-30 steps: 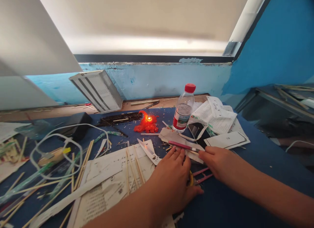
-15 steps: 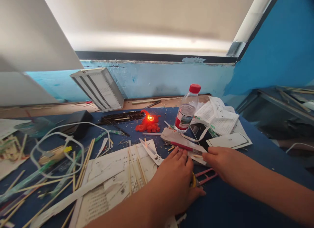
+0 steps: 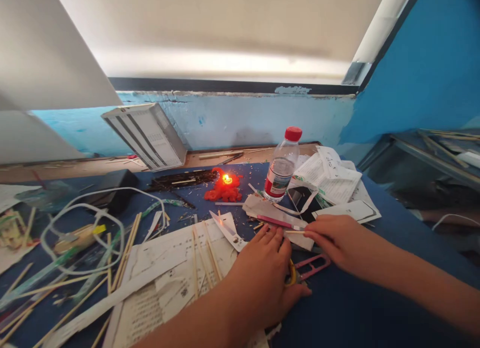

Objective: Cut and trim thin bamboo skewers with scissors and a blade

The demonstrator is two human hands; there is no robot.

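My left hand (image 3: 262, 268) lies palm down with its fingers stretched out, covering part of the scissors. Their silver blades (image 3: 227, 230) and a bit of yellow handle (image 3: 291, 274) show on either side of it. A slim pink-red strip or tool (image 3: 275, 222) lies just beyond the fingertips; its kind is unclear. My right hand (image 3: 332, 238) is closed in a pinch on a short, pale wooden stick (image 3: 294, 232), which points toward my left fingers. Below that hand lies a pink plastic frame-like piece (image 3: 314, 266).
A lit candle burns in red wax (image 3: 225, 188). Nearby stand a water bottle (image 3: 278, 175) and a tilted box (image 3: 150, 138). A phone (image 3: 302, 200), papers (image 3: 333, 180), a white cable (image 3: 123, 189) and several wooden sticks (image 3: 129, 243) lie on the blue table (image 3: 356, 298).
My right hand has shifted slightly up, and the pale stick in its pinch now shows more plainly. My left hand stays over the scissors. The whole view has moved a little.
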